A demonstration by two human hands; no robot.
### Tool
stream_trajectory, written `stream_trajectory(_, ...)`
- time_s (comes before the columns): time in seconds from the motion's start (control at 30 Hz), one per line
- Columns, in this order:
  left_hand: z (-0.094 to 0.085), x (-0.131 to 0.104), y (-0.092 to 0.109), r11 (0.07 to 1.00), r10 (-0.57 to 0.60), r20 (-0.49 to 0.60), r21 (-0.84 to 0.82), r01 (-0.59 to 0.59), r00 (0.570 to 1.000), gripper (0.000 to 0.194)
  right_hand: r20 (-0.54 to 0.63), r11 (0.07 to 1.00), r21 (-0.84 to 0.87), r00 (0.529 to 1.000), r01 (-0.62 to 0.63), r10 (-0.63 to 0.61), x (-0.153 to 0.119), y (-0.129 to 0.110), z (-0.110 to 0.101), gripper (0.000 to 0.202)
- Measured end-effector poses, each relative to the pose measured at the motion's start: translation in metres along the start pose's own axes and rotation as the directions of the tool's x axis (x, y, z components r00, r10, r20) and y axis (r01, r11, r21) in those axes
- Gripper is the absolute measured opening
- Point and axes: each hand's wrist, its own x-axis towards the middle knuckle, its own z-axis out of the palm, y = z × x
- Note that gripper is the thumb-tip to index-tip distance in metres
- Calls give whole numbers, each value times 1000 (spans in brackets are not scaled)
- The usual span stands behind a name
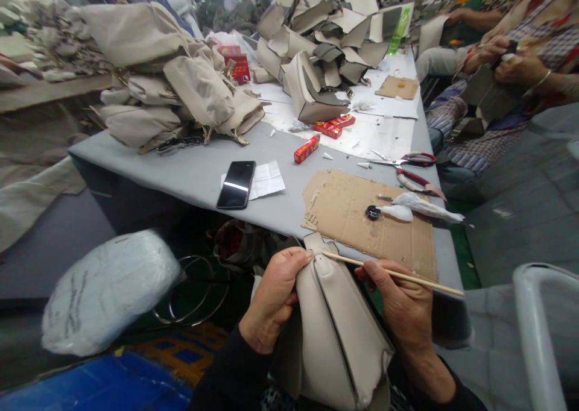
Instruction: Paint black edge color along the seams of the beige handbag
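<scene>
A beige bag piece (pixel 332 320) with dark edges stands upright at my lap, below the table's front edge. Its narrow top end is pinched between the thumb and fingers of my left hand (pixel 278 296). My right hand (pixel 404 305) grips a thin wooden stick (pixel 407 275) like a pen. The stick's left tip touches the bag piece near its top tab, close to my left thumb. Just beyond lies a cardboard sheet (pixel 344 209) with a small white squeeze bottle (pixel 395 212) with a black tip and a white plastic-wrapped item (pixel 425 205) on it.
Red-handled scissors (pixel 416 160) and pliers (pixel 418 182) lie at the table's right edge. A phone (pixel 236 185) rests near the front edge, with red boxes (pixel 306 149) behind it. Bag piles (pixel 316 43) stand farther back. At right, a person holds a dark piece. A wrapped bundle (pixel 108 290) sits lower left.
</scene>
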Motion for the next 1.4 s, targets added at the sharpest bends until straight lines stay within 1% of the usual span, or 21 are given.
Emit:
stream_trajectory(0.17, 0, -2, 2, 1000, 15, 21, 6, -15, 1000, 33, -29, 1000, 2, 999, -25, 25, 0, -1, 4, 31)
stream_trajectory(0.27, -3, -4, 2, 1000, 23, 16, -4, -23, 1000, 33, 0, 999, -5, 999, -34, 34, -3, 0, 4, 32)
stream_trajectory(0.57, -10, -9, 1, 999, 48, 1, -1, -48, 999, 32, 15, 1000, -13, 1000, -13, 13, -4, -1, 7, 34)
stream_trajectory(0.67, -13, -9, 1, 998, 64, -14, -26, -64, 998, 31, -4, 999, 35, 1000, 6, -6, -6, -3, 6, 32)
stream_trajectory(0.73, -14, -8, 1, 996, 73, -21, -44, -74, 997, 30, -49, 995, 72, 997, 62, -59, -3, -6, 3, 27)
stream_trajectory(0.77, -15, -8, 0, 995, 77, -28, -53, -79, 997, 30, -67, 991, 63, 991, 116, -112, 0, -9, 1, 23)
stream_trajectory(0.8, -16, -7, 0, 995, 81, -35, -63, -83, 996, 29, -64, 981, 25, 979, 194, -192, 6, -13, 0, 20)
stream_trajectory(0.83, -16, -7, -1, 993, 86, -43, -73, -89, 995, 29, -29, 956, -39, 956, 290, -291, 13, -17, -2, 17)
stream_trajectory(0.87, -17, -6, -1, 992, 89, -49, -83, -93, 995, 29, 42, 909, -119, 917, 399, -397, 22, -22, -2, 16)
stream_trajectory(0.9, -18, -6, -1, 991, 92, -52, -93, -97, 994, 29, 148, 833, -204, 857, 515, -493, 32, -28, -2, 17)
stream_trajectory(0.93, -18, -6, -1, 990, 96, -54, -100, -101, 994, 29, 273, 731, -286, 784, 619, -557, 42, -33, -1, 18)
stream_trajectory(0.97, -19, -6, -1, 989, 98, -53, -104, -103, 994, 29, 401, 603, -369, 707, 707, -583, 53, -38, 1, 22)
stream_trajectory(1.0, -21, -6, -1, 989, 99, -52, -103, -104, 994, 30, 515, 459, -449, 641, 767, -569, 62, -43, 4, 26)
stream_trajectory(1.03, -22, -6, 0, 990, 98, -51, -100, -103, 994, 30, 607, 315, -508, 593, 802, -529, 71, -48, 8, 30)
stream_trajectory(1.07, -23, -7, 1, 990, 97, -53, -97, -102, 994, 30, 679, 182, -545, 558, 818, -477, 79, -52, 12, 33)
stream_trajectory(1.1, -24, -7, 1, 990, 98, -56, -91, -103, 994, 30, 730, 73, -563, 537, 823, -423, 85, -56, 16, 34)
stream_trajectory(1.13, -26, -8, 2, 991, 100, -60, -86, -105, 993, 31, 764, -6, -567, 523, 824, -377, 91, -58, 20, 36)
stream_trajectory(1.17, -27, -9, 2, 991, 104, -65, -82, -109, 992, 31, 789, -59, -561, 512, 826, -338, 96, -59, 24, 36)
stream_trajectory(1.23, -29, -12, 4, 990, 112, -79, -78, -118, 991, 32, 823, -108, -539, 495, 835, -279, 107, -59, 29, 35)
stream_trajectory(1.33, -31, -16, 6, 989, 118, -111, -76, -127, 987, 30, 851, -106, -507, 477, 856, -219, 119, -56, 33, 31)
stream_trajectory(1.4, -32, -18, 7, 989, 121, -128, -67, -130, 984, 30, 852, -93, -503, 474, 859, -223, 120, -56, 32, 32)
